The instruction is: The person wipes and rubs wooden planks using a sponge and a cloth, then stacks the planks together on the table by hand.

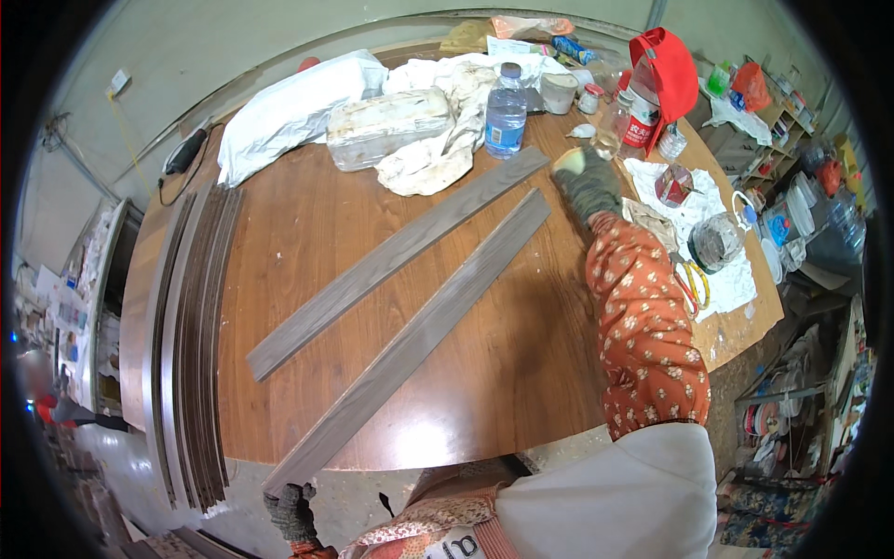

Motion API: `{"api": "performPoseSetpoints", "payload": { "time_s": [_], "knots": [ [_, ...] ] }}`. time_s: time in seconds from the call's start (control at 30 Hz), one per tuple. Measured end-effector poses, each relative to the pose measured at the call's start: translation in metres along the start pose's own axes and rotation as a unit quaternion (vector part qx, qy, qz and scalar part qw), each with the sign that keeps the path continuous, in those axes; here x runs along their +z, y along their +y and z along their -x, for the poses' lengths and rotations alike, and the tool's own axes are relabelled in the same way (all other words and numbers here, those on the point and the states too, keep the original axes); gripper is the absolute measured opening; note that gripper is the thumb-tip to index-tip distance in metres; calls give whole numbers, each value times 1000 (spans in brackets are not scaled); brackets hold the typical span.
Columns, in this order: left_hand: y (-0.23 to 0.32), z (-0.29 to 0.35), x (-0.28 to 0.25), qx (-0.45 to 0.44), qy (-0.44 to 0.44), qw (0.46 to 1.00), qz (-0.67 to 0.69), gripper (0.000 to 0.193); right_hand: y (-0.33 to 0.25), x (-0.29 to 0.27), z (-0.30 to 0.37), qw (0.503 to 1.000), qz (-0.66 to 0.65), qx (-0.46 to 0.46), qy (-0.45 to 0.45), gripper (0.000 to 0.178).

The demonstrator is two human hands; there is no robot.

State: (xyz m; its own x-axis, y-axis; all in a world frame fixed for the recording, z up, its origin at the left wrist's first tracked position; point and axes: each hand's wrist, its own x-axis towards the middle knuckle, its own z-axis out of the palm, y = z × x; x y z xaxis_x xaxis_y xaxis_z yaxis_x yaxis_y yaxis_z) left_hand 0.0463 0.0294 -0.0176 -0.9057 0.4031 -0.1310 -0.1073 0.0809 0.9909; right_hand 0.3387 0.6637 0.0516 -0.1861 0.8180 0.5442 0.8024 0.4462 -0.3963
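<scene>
My left hand (292,514), in a dark grey glove, is closed on the near end of a grey wood-grain board (419,337), which lies slanting across the brown table. My right hand (592,189), gloved too, reaches to the far right of the table, beside the bottles. Its fingers close round a small pale-yellow pad-like piece (568,166), whose exact kind I cannot make out. A second grey board (400,261) lies just beyond the first, its far end near a water bottle (505,116).
A stack of long boards (191,345) lies along the left of the brown table (521,373). White wrapped bundles (303,110) and a clear block-shaped container (386,130) line the back. At the right are a red bag (669,74), jars and a white sheet (731,279).
</scene>
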Motion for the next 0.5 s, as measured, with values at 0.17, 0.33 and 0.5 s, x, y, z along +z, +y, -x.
{"api": "performPoseSetpoints", "payload": {
  "time_s": [0.17, 0.33, 0.5],
  "knots": [
    [3, 2, 5, -1, 15, 1000, 4, 42, -9, -4, 1, 991, -62, 108, -46, 71],
    [-10, 7, -12, -3, 31, 999, 39, 39, -102, -2, 99, 977, -162, -57, -126, 65],
    [0, 2, -8, -16, -40, 998, -50, 41, -266, -51, 231, 836, -233, -240, -435, 33]
  ]
}}
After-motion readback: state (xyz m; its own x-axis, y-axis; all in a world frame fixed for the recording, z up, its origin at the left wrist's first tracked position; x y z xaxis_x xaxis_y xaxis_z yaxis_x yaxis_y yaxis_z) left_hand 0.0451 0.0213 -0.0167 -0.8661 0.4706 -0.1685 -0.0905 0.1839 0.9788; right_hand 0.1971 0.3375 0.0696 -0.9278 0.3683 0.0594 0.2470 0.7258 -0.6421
